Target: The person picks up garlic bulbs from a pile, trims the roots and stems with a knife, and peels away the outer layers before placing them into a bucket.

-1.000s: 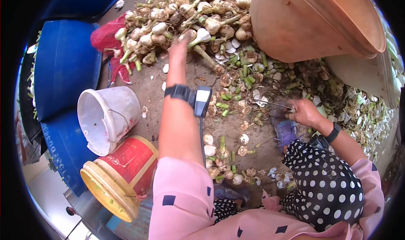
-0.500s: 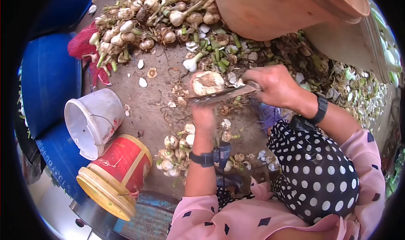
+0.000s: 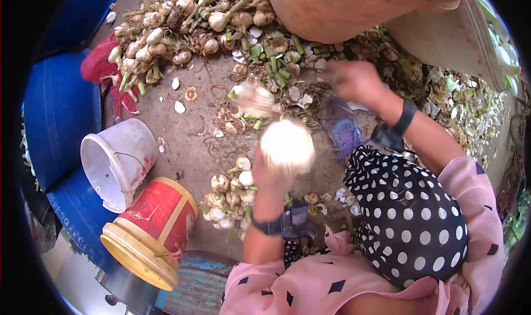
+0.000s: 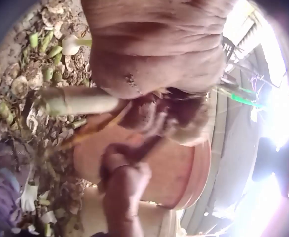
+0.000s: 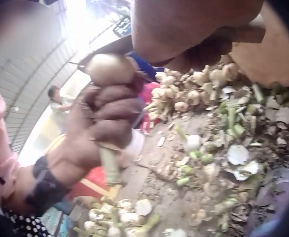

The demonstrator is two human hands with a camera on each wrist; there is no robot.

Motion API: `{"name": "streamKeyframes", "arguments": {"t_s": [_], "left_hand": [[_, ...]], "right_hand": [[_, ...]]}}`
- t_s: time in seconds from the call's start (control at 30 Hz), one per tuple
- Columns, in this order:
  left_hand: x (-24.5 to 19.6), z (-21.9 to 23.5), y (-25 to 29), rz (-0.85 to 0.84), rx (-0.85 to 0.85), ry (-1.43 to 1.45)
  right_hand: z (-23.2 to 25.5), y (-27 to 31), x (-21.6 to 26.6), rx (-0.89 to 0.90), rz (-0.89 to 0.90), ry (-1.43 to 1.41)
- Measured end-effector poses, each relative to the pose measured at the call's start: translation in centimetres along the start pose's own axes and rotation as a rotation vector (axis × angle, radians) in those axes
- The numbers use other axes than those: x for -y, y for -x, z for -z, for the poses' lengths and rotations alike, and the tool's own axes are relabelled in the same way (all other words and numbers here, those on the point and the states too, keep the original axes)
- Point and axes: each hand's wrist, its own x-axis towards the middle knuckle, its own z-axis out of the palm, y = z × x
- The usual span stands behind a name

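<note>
My left hand [image 3: 270,176] grips a garlic bulb [image 3: 286,146], whose pale top is blurred in the head view. In the right wrist view, its green stalk [image 5: 110,165] pokes out below the curled fingers. My right hand [image 3: 357,82] is up and to the right of the bulb, apart from it. It holds a knife by its handle [image 5: 255,30]; the dark blade [image 5: 112,47] shows behind the bulb in the right wrist view. A blurred pale piece [image 3: 254,98] appears just beyond the bulb.
A heap of stalked garlic [image 3: 182,22] lies at the far side beside a red net bag [image 3: 99,60]. Trimmed bulbs [image 3: 224,199] lie near my feet. A white bucket [image 3: 124,154] and a red-yellow bucket [image 3: 160,210] stand left. An orange tub [image 3: 332,11] is far right.
My left hand has come back from the heap with a garlic bulb. Half a second ago the knife was across the bulb; now my right hand has lifted away from it. The head view has shifted.
</note>
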Motion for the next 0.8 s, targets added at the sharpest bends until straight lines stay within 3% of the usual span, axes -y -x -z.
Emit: {"name": "streamKeyframes", "arguments": {"t_s": [0.03,0.07,0.13,0.17,0.2,0.27,0.33,0.37,0.4,0.43,0.47,0.5,0.53,0.57,0.6,0.63,0.67,0.73,0.8], "left_hand": [[-0.2,-1.5,-0.2,-0.011,0.221,-0.068],[-0.1,-2.2,-0.2,-0.038,0.425,-0.126],[-1.3,-2.8,-0.8,-0.281,0.287,-0.836],[-1.4,-3.3,-1.9,-0.355,0.248,-1.224],[-1.5,-3.2,-3.6,-0.607,0.428,-1.687],[-0.7,-4.1,-5.0,-1.017,0.151,-2.216],[0.3,-3.6,-4.5,-1.115,-0.109,-2.185],[0.9,-3.3,-3.9,-0.856,-0.188,-1.44],[1.2,-2.8,-3.4,-0.557,-0.243,-0.706],[1.2,-2.5,-3.5,-0.315,-0.114,-0.505],[1.5,-1.7,-3.4,-0.258,-0.233,-0.54],[1.6,-1.6,-3.4,-0.297,-0.256,-0.691],[1.7,-1.6,-3.1,-0.333,-0.281,-0.841],[1.6,-1.5,-2.8,-0.334,-0.282,-0.84],[1.2,-1.5,-2.4,-0.266,-0.225,-1.04],[0.5,-1.5,-2.0,-0.195,-0.164,-1.24],[-0.8,-1.8,-1.3,-0.196,-0.168,-1.244],[-4.9,-2.5,1.1,0.227,0.243,-1.846],[-7.8,-1.2,3.1,0.71,0.483,-2.092]], "right_hand": [[-0.4,0.6,-3.4,-0.039,-0.197,-0.1],[1.5,0.8,-4.0,0.111,-0.361,-0.171],[4.3,0.2,1.8,0.203,-0.431,-0.652],[5.1,-0.3,3.9,0.349,-0.409,-0.884],[3.9,-0.5,3.4,0.448,-0.289,-1.107],[3.4,-0.8,5.5,0.433,-0.223,-1.423],[3.3,-1.5,5.7,0.499,-0.239,-1.545],[3.6,-1.2,6.2,0.468,-0.29,-1.494],[3.0,-1.3,6.9,0.425,-0.226,-1.272],[2.9,-0.9,7.4,0.468,-0.173,-1.168],[3.1,-0.8,7.8,0.505,-0.112,-1.062],[2.8,-0.9,7.8,0.398,0.024,-0.859],[2.9,-1.0,7.6,0.4,0.025,-0.858],[3.1,-1.2,7.3,0.315,0.04,-0.662],[3.6,-1.5,7.2,0.226,0.058,-0.467],[4.2,-1.8,7.2,0.29,0.137,-0.318],[3.4,-1.7,6.1,0.289,0.14,-0.324],[0.7,-0.1,1.9,0.399,0.087,-0.109],[-0.3,1.9,-0.9,0.339,-0.118,-0.435]]}}
